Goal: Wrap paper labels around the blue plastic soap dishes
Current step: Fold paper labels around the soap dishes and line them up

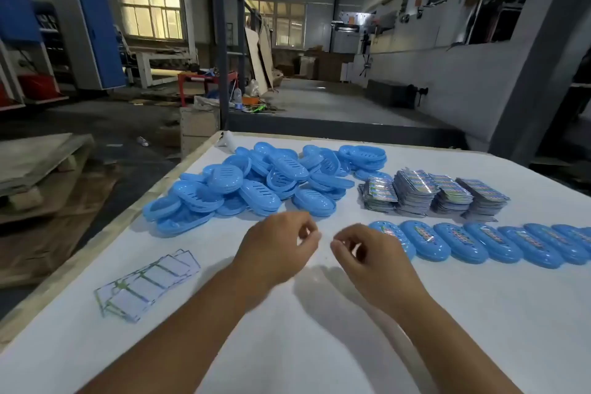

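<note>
Soap dishes: blue, oval, slotted, heaped loosely together.

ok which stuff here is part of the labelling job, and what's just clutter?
Job:
- loose dish pile
- label stacks
- labelled dish row
- spread-out label blanks

Lying about:
- white object at table's far edge
- floor bottle
- red stand

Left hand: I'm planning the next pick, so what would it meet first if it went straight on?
Probably the loose pile of blue soap dishes just beyond the left hand, though depth is unclear.
</note>
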